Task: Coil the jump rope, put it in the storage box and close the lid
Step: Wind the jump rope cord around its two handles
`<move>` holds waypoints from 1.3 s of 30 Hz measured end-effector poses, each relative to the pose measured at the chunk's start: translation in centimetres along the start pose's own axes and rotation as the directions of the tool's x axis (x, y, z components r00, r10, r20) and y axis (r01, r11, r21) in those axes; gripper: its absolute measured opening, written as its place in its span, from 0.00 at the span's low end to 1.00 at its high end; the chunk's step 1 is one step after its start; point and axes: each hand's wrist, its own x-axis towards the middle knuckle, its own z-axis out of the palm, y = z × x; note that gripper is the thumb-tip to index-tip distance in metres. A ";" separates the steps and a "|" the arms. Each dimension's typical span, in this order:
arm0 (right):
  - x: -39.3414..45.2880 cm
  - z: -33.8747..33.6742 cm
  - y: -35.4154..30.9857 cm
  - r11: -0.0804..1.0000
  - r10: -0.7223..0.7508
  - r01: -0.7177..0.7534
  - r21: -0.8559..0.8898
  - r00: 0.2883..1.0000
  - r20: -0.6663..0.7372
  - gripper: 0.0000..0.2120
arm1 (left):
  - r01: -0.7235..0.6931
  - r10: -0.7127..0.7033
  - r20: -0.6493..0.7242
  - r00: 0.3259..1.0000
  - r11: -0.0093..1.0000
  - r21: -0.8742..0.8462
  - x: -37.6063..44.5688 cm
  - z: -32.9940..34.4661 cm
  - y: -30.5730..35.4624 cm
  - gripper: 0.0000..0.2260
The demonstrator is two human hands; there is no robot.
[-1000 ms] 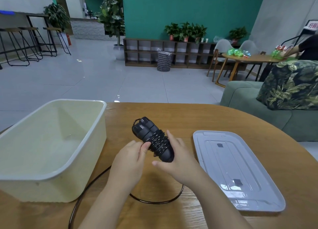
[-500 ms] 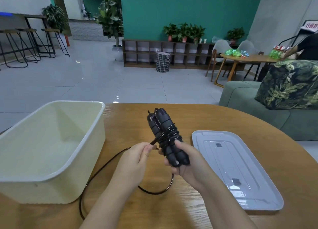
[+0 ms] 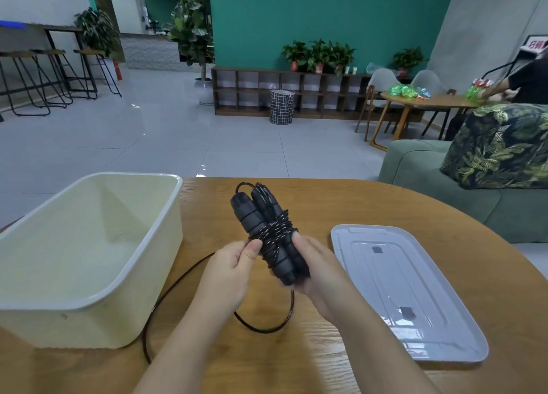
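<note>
The black jump rope (image 3: 264,224) has its two handles side by side, upright and tilted slightly left, with several turns of cord wound round their middle. My right hand (image 3: 318,272) grips the lower ends of the handles. My left hand (image 3: 234,270) pinches the cord just left of the windings. The loose cord (image 3: 166,296) trails over the wooden table (image 3: 341,204) in a loop under both wrists. The cream storage box (image 3: 89,257) stands open on the left. Its grey translucent lid (image 3: 406,290) lies flat on the right.
A green sofa (image 3: 421,171) with a leaf-print cushion sits beyond the table's right edge. Further back a person sits at another round table (image 3: 430,100). The rounded table edge runs close behind the rope.
The handle bundle rose from lying tilted to nearly upright. My right hand shifted to its lower end, and my left hand drew the cord in against the windings.
</note>
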 end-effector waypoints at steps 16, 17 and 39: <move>1.2 0.1 1.2 0.695 -0.298 0.267 -0.667 0.952 0.070 0.36 | -0.027 0.028 0.060 0.998 1.000 -0.006 -0.5 -0.3 -0.2 0.14; 1.1 -0.1 1.1 0.739 -0.292 0.261 -0.621 0.955 0.055 0.32 | -0.037 0.039 0.088 0.995 0.999 -0.023 -0.6 -0.4 -0.2 0.14; 0.0 -1.5 -0.2 0.899 0.139 -0.289 0.330 0.901 0.410 0.21 | 0.001 0.038 0.238 0.970 0.987 -0.161 0.2 -0.6 1.9 0.12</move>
